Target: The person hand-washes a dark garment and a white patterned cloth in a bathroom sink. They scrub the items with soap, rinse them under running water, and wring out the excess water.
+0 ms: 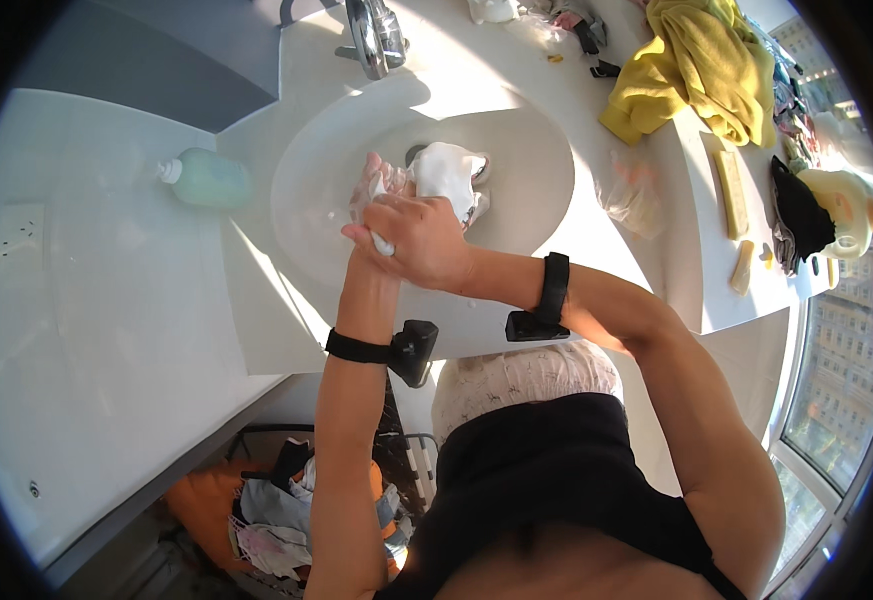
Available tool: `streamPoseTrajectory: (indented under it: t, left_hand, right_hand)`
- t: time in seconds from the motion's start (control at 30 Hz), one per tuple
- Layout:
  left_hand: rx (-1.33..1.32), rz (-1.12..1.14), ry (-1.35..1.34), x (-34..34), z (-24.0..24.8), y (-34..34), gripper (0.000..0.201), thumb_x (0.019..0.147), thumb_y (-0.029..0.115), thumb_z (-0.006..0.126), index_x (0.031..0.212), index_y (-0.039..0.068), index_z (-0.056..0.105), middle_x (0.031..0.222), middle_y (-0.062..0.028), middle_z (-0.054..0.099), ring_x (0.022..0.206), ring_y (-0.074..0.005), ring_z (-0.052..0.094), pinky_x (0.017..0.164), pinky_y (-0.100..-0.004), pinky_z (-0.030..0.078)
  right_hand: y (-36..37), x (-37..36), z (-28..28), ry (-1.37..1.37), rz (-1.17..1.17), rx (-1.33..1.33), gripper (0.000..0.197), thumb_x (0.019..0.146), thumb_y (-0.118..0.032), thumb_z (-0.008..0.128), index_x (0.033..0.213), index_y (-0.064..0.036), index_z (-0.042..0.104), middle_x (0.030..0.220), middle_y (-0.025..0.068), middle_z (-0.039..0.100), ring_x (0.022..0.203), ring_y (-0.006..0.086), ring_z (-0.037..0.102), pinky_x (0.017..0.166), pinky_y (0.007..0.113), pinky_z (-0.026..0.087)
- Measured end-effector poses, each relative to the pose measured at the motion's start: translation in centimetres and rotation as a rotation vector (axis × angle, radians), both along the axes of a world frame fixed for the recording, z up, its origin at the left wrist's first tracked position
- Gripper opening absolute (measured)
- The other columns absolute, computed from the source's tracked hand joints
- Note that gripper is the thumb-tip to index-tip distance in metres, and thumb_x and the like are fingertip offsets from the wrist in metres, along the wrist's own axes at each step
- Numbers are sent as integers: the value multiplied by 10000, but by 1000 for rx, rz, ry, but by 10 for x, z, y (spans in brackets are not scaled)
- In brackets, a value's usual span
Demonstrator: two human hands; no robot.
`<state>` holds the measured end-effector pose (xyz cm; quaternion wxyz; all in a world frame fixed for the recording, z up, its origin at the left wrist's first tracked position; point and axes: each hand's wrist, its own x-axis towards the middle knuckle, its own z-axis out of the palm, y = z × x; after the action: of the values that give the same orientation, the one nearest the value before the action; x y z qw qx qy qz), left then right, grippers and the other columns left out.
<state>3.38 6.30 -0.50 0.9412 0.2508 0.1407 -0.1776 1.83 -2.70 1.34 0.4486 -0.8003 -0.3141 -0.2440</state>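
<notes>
My left hand (364, 190), wet with suds, is over the oval white sink (306, 135). Across it lies my right hand (418, 238), its fingers curled closed. Bits of a white cloth (383, 244) show between the two hands; most of it is covered by my fingers. Just beyond my right hand, a larger white bundle (444, 170) with dark grey edges rests in the sink beside the drain. It looks wet or soapy, and its kind is unclear. The chrome faucet (376, 40) stands at the sink's far side.
A pale green pump bottle (208, 178) stands left of the sink. To the right are a yellow garment (696, 70), a yellowish bar (730, 195), a black cloth (798, 210) and a cream jug (841, 210). Below left, a basket holds clothes (276, 510).
</notes>
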Motion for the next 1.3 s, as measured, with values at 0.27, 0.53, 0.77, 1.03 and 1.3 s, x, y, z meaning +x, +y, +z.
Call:
streamPoseTrajectory:
  t: [0.27, 0.53, 0.77, 1.03, 1.3]
  left_hand:
    - [330, 6, 44, 10, 42, 7, 416, 961, 358, 381, 1075, -19, 517, 1035, -93, 585, 902, -183, 574, 826, -356, 464]
    - [386, 58, -143, -4, 28, 36, 314, 934, 309, 482, 892, 7, 555, 877, -52, 575, 828, -126, 562, 763, -288, 459]
    - [540, -30, -201, -10, 48, 31, 346, 916, 293, 518, 1012, -36, 570, 947, -75, 610, 851, -113, 561, 775, -275, 448]
    - [843, -79, -359, -10, 38, 29, 299, 856, 261, 598, 941, -26, 598, 856, -51, 593, 830, -103, 531, 732, -248, 410]
    - [526, 188, 67, 2, 10, 0, 433, 910, 443, 480, 958, 20, 558, 870, -36, 538, 779, -136, 527, 721, -258, 440]
  right_hand:
    - [-69, 87, 6, 1140, 157, 559, 500, 898, -521, 438, 741, -63, 562, 685, 34, 549, 618, 123, 561, 548, 298, 478]
    - [-84, 74, 24, 1265, 351, 710, 635, 903, -576, 342, 954, -9, 621, 896, 129, 594, 819, 189, 600, 734, 341, 527]
    - [-86, 74, 23, 1303, 419, 722, 657, 880, -590, 371, 1002, 15, 599, 909, 119, 606, 830, 180, 616, 749, 326, 529]
    - [-80, 77, 17, 1257, 344, 624, 618, 863, -573, 458, 965, 19, 603, 875, 102, 606, 782, 147, 600, 688, 298, 518]
    - [-40, 30, 45, 867, -4, -13, 558, 803, -533, 588, 539, -45, 533, 451, 63, 480, 458, 160, 534, 486, 303, 439]
